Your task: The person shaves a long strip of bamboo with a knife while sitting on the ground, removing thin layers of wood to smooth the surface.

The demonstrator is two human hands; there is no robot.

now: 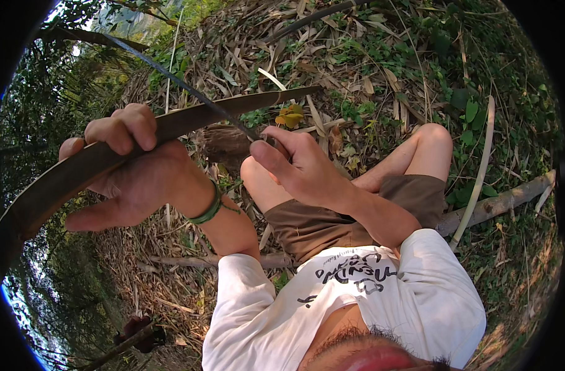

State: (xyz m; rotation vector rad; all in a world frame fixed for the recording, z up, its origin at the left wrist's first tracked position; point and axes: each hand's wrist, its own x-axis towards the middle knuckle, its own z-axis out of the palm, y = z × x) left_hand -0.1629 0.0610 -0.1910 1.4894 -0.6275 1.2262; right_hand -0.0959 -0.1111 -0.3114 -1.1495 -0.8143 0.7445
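My left hand [125, 173] grips a long, curved dark strip of bamboo [189, 120] that runs from the lower left up to a tip at the upper middle. A green band sits on that wrist. My right hand [301, 164] holds the handle of a knife; its thin dark blade [171, 77] slants up to the left and crosses over the strip. Both hands are raised in front of my bent knees. I sit in brown shorts and a white shirt.
Dry bamboo leaves and husks cover the ground [357, 68]. A cut stump [224, 143] stands behind my hands. A pale stick [480, 173] and a thick stalk [511, 201] lie to the right. Green plants grow at the upper right, trees on the left.
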